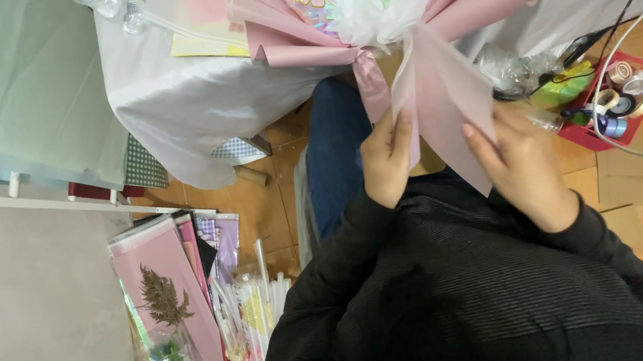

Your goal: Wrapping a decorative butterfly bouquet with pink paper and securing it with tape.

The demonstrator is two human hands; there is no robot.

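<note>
A bouquet point(366, 1) wrapped in pink paper with a white ruffle and butterfly decorations lies at the table's edge, its stem end pointing toward me. My left hand point(388, 157) grips the lower wrap from the left, fingers on the pink paper point(444, 96). On the right side, my right hand point(523, 163) holds the same paper, thumb pressed on its edge. A pink ribbon point(371, 80) hangs at the neck of the bouquet.
A white cloth covers the table point(193, 98). A red tray point(616, 106) with several tape rolls sits on the floor at right, with cables beside it. Wrapping sheets and a dried fern point(162, 297) lie on the floor at lower left.
</note>
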